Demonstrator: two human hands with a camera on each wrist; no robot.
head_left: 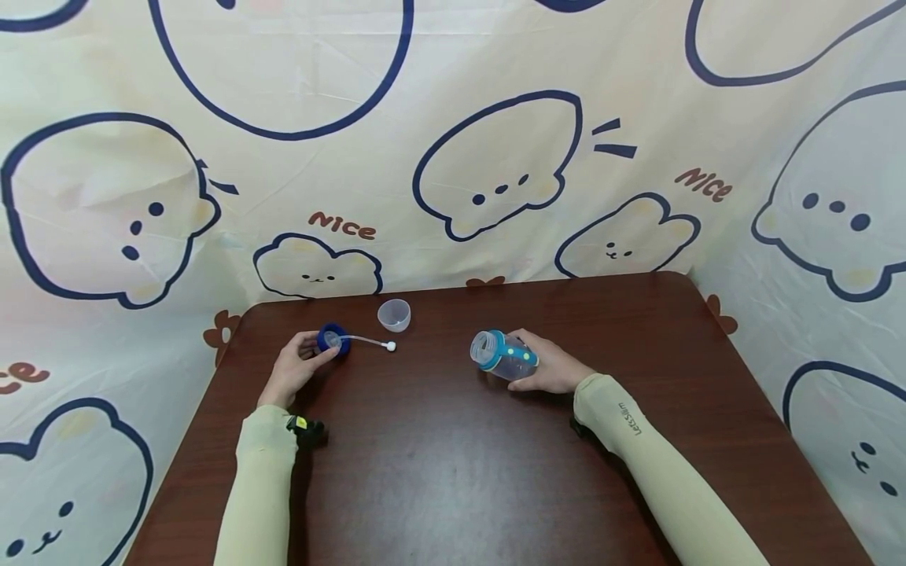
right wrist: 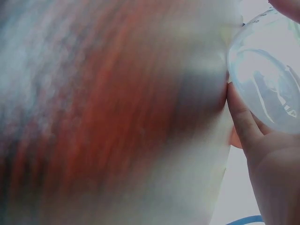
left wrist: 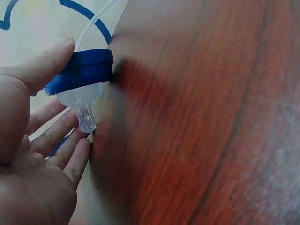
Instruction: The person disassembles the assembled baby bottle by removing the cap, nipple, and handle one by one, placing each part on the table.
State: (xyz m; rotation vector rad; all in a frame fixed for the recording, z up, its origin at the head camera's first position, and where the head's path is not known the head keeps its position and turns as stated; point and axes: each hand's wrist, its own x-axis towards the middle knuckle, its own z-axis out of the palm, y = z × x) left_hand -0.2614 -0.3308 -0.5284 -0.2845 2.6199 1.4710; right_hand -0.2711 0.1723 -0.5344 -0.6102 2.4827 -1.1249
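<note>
My left hand (head_left: pixel 295 367) pinches a blue bottle collar (head_left: pixel 342 331) by its edge, over the left part of the table. In the left wrist view a clear nipple (left wrist: pixel 84 103) points down from the collar. A thin white straw (head_left: pixel 364 339) with a white weighted end sticks out of its other side, toward the right. My right hand (head_left: pixel 550 363) grips a clear baby bottle (head_left: pixel 511 360) with a blue dotted band. The bottle is tilted, its uncapped mouth facing left. Only the bottle's clear rounded base (right wrist: pixel 265 84) shows in the right wrist view.
A clear dome cap (head_left: pixel 394 315) lies near the table's back edge, between the hands. The dark brown wooden table (head_left: pixel 439 464) meets a cream cloth (head_left: pixel 495 47) with cartoon prints behind and at both sides.
</note>
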